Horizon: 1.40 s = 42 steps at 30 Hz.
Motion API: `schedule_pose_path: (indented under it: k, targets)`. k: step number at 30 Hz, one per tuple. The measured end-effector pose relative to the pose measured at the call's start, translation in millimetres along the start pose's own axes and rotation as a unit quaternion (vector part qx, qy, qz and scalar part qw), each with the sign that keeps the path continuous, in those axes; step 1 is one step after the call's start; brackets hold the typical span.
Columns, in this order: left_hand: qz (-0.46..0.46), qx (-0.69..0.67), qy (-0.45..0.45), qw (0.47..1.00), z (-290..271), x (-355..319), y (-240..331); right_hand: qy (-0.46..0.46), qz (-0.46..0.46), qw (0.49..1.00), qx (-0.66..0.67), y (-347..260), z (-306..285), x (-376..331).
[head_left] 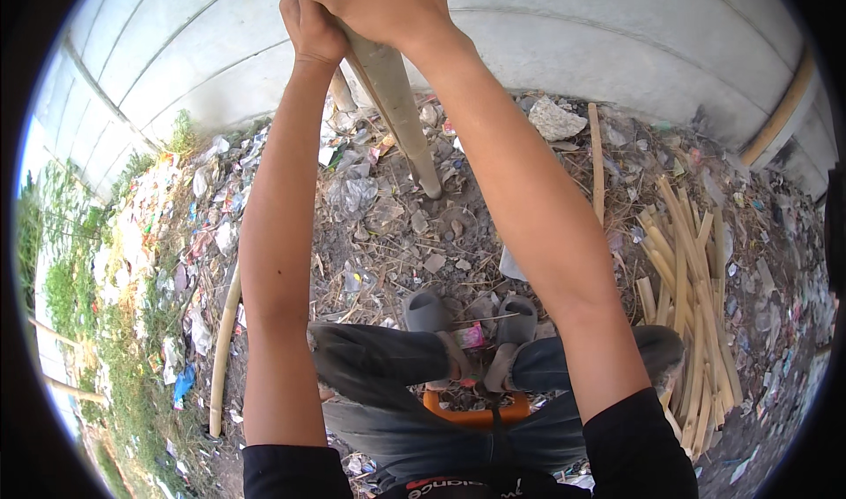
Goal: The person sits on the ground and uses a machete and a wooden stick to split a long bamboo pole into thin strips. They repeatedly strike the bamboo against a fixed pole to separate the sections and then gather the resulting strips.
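Note:
A grey-green bamboo pole stands tilted in front of me, its lower end on the littered ground and its upper end out of the top of the view. A long split edge runs down its left side. High on the pole, my right hand is wrapped round it, thumb stretched to the left. My left hand is closed at the pole's left side, just under that thumb. The fingers' far sides are hidden. Behind the pole, a shorter post stands near the wall.
A grey panel wall closes off the far side. Split bamboo strips lie piled at right; a single bamboo length lies at left. A pale rock rests by the wall. Under me is an orange seat, and sandals are on my feet.

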<state>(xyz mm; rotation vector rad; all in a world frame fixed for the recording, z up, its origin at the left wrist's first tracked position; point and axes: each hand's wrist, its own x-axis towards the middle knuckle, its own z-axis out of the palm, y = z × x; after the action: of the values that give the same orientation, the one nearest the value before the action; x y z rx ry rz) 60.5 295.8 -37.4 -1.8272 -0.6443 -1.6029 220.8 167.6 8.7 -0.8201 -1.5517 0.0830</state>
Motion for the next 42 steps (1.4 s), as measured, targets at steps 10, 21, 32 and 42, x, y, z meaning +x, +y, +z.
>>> schedule_pose_path:
  k: [10, 21, 32, 42]
  targets:
    - [-0.046, 0.032, 0.013, 0.998, 8.4, 6.9, -11.9, 0.033, 0.083, 0.994, 0.058, -14.9, 2.6, -8.2]
    - [-0.217, -0.068, 0.056, 0.972, 13.6, 10.8, -28.0, 0.021, 0.154, 0.987, 0.038, -16.9, -2.2, -26.0]
    - [-0.409, -0.174, 0.097, 0.890, 22.0, 11.0, -75.1, 0.145, 0.138, 0.967, 0.158, 9.0, 9.1, -1.4]
    - [-0.437, -0.220, 0.109, 0.865, 16.7, 7.0, -71.1, 0.084, 0.102, 0.981, 0.141, -18.0, 62.8, -8.8]
